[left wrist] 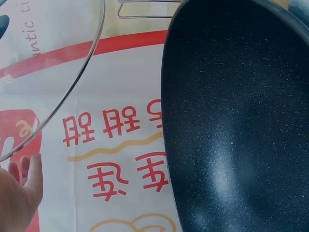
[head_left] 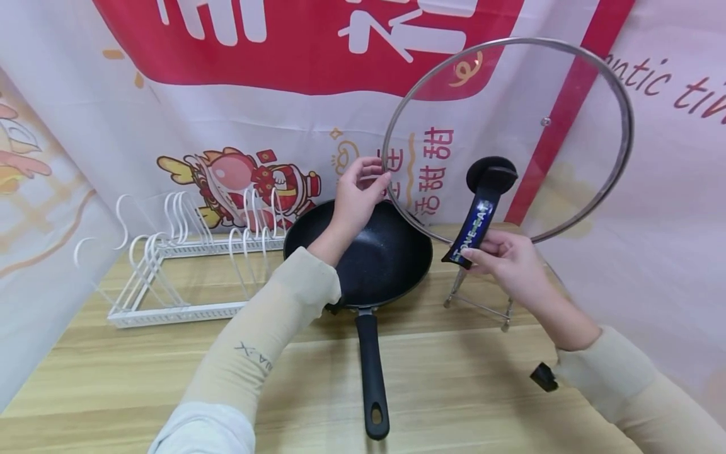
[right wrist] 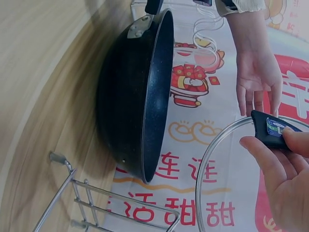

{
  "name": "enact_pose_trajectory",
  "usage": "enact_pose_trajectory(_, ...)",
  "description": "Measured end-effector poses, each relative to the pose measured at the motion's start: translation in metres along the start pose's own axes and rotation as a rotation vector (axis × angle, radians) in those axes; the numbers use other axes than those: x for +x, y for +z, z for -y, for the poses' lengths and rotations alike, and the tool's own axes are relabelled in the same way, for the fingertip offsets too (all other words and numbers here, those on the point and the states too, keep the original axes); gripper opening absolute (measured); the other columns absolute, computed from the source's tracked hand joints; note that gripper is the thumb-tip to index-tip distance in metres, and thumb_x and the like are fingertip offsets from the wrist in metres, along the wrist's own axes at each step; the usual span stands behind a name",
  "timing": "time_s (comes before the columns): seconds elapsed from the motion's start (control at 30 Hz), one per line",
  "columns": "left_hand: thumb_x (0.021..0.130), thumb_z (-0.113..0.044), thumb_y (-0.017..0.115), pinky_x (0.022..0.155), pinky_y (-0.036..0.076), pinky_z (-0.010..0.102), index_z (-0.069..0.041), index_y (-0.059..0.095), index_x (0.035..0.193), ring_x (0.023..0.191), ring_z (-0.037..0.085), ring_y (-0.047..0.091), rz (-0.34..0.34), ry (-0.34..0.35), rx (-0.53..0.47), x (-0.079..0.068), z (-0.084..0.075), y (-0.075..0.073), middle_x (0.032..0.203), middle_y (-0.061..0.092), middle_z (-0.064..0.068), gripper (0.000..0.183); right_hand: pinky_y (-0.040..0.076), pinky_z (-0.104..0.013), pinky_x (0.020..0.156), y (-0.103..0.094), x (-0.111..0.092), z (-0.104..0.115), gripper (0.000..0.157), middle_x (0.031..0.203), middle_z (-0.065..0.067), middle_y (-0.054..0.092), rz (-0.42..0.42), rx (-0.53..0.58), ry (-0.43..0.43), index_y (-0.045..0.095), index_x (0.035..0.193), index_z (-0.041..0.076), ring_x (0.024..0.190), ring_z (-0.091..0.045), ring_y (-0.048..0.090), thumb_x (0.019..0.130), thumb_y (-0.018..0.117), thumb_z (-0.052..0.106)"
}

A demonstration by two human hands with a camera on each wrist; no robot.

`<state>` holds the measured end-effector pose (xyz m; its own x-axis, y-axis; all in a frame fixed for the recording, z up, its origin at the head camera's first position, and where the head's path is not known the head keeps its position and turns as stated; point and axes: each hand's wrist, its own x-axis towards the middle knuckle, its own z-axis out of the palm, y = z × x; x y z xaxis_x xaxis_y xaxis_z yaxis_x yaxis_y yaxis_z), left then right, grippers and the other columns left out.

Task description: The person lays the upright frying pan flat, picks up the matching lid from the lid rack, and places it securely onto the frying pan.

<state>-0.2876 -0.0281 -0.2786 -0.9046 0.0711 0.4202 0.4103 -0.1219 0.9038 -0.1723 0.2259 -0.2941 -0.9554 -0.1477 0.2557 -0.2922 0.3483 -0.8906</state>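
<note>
A large round glass lid [head_left: 567, 189] with a metal rim is held up, tilted on edge, above the right side of the table. My right hand [head_left: 510, 261] pinches the end of its black handle [head_left: 475, 224], thumb over the printed label. At the lid's left rim is my left hand [head_left: 357, 195]; its fingers look fairly straight in the right wrist view, with a gap to the thumb. Whether the fingertips touch the rim, I cannot tell. Below stands a black frying pan [head_left: 380, 258], its long handle [head_left: 371, 378] pointing toward me.
A white wire dish rack [head_left: 187, 312] stands left of the pan. On the right, a small metal wire stand [head_left: 482, 307] sits partly behind the lid and right hand. A printed cloth [head_left: 317, 126] hangs behind the wooden table [head_left: 295, 403].
</note>
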Motion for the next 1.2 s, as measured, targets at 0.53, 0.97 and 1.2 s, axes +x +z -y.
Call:
enact_pose_trajectory(0.53,0.102,-0.002,0.061,0.087,0.060,0.039,0.003,0.055,0.134,0.115,0.038,0.062,-0.037,-0.027,-0.090,-0.011,0.003,-0.014,0.124,0.061,0.022,0.033,0.062,-0.030,0.068,0.011,0.004,0.003,0.024,0.108,-0.038,0.067,0.050,0.047,-0.018,0.059,0.114,-0.024,0.072,-0.012,0.074,0.097,0.063,-0.008)
enact_pose_trajectory(0.97,0.102,0.000,0.061,0.089,0.059,0.044,0.001,0.054,0.134,0.118,0.042,0.059,-0.065,-0.047,-0.122,-0.023,0.002,-0.023,0.117,0.062,0.013,0.034,0.058,-0.020,0.064,0.006,0.008,0.009,0.018,0.100,-0.030,0.072,0.076,-0.120,-0.048,0.066,0.108,-0.018,0.070,-0.004,0.068,0.094,0.067,-0.006)
enact_pose_trajectory(1.2,0.101,-0.001,0.062,0.088,0.060,0.043,0.002,0.054,0.135,0.110,0.031,0.064,-0.073,-0.033,-0.098,-0.027,-0.002,-0.027,0.118,0.063,0.014,0.035,0.041,-0.021,0.050,0.004,0.011,0.011,0.020,0.101,-0.026,0.074,0.076,-0.151,-0.065,0.066,0.111,-0.015,0.069,-0.003,0.061,0.095,0.068,-0.002)
